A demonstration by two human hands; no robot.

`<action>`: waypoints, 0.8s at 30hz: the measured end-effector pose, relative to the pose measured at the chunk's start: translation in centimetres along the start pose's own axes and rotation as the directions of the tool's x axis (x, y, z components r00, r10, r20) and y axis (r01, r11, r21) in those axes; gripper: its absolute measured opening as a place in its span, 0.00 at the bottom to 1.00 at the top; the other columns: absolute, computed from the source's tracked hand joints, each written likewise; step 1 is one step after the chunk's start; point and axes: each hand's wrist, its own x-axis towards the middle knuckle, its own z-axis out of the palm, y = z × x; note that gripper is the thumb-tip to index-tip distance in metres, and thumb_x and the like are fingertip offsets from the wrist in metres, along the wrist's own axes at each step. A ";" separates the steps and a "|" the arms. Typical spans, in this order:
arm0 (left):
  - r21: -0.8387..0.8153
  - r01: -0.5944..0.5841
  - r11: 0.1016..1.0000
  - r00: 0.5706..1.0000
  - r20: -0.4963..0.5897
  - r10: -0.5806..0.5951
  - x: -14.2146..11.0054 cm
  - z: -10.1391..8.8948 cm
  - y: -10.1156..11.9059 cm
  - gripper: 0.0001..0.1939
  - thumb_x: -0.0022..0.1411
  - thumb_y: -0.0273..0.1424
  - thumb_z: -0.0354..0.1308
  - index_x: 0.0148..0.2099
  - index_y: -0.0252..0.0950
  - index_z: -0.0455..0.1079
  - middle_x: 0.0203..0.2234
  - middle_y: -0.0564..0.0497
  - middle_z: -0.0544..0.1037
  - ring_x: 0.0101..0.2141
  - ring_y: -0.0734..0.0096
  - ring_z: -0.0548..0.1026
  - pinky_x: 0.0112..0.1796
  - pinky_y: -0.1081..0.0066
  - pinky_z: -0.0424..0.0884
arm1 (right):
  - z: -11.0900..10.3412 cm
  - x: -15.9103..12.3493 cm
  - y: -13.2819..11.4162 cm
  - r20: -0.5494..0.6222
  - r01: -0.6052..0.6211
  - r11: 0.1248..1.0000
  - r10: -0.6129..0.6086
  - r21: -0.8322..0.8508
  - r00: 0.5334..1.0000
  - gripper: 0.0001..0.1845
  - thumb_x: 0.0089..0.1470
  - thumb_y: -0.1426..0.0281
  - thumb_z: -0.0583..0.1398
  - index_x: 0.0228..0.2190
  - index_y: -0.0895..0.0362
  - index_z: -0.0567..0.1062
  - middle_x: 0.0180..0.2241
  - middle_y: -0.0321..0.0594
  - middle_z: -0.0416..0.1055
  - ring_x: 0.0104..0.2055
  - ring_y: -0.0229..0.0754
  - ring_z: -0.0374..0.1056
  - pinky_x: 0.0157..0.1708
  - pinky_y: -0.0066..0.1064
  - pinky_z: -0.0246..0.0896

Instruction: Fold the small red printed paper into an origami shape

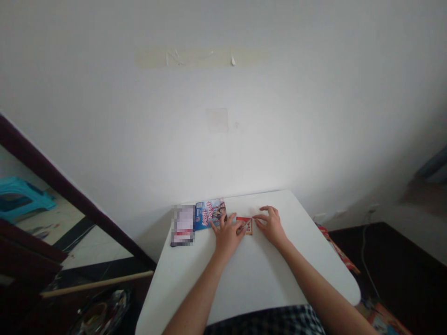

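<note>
A small red and yellow printed paper piece (249,228) lies on the white table (251,274), between my two hands. My left hand (227,234) holds its left side down with the thumb, the other fingers spread toward the blue printed booklet (203,218). At the paper's upper right corner, the thumb and forefinger of my right hand (272,226) come together in a pinch. The remaining right fingers are bent above. Part of the paper is hidden by my left thumb.
Left of the booklet lies a pixelated dark-edged item (183,225). The table's far edge meets a white wall (223,163). A wooden pole (101,283) and a dark bag-like container (104,311) are at lower left. A blue plastic stool (24,197) shows farther left.
</note>
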 end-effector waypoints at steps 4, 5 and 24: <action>-0.023 0.007 1.000 1.000 0.000 -0.007 0.0 -0.1 0.0 0.13 0.64 0.45 0.55 0.45 0.53 0.78 0.63 0.55 0.67 0.65 0.46 0.52 0.60 0.26 0.32 | 0.1 0.0 0.0 0.060 0.064 0.998 -0.064 -0.012 0.996 0.09 0.56 0.66 0.63 0.37 0.42 0.83 0.51 0.42 0.68 0.60 0.54 0.53 0.60 0.50 0.53; -0.032 0.006 0.999 1.000 -0.001 -0.006 0.0 -0.1 -0.1 0.13 0.64 0.45 0.55 0.45 0.53 0.78 0.63 0.55 0.67 0.65 0.46 0.52 0.59 0.26 0.32 | 0.2 -0.1 -0.1 0.070 0.059 0.998 -0.057 -0.027 0.996 0.09 0.56 0.65 0.63 0.37 0.41 0.83 0.51 0.42 0.68 0.61 0.55 0.53 0.60 0.51 0.51; -0.059 -0.009 0.998 1.000 0.011 0.009 0.7 0.7 -1.3 0.10 0.60 0.44 0.61 0.44 0.58 0.78 0.66 0.58 0.63 0.66 0.43 0.51 0.57 0.22 0.34 | 0.8 0.7 -1.8 0.036 -0.034 0.983 0.041 -0.178 0.998 0.07 0.56 0.60 0.64 0.34 0.45 0.82 0.49 0.41 0.69 0.64 0.56 0.49 0.64 0.61 0.35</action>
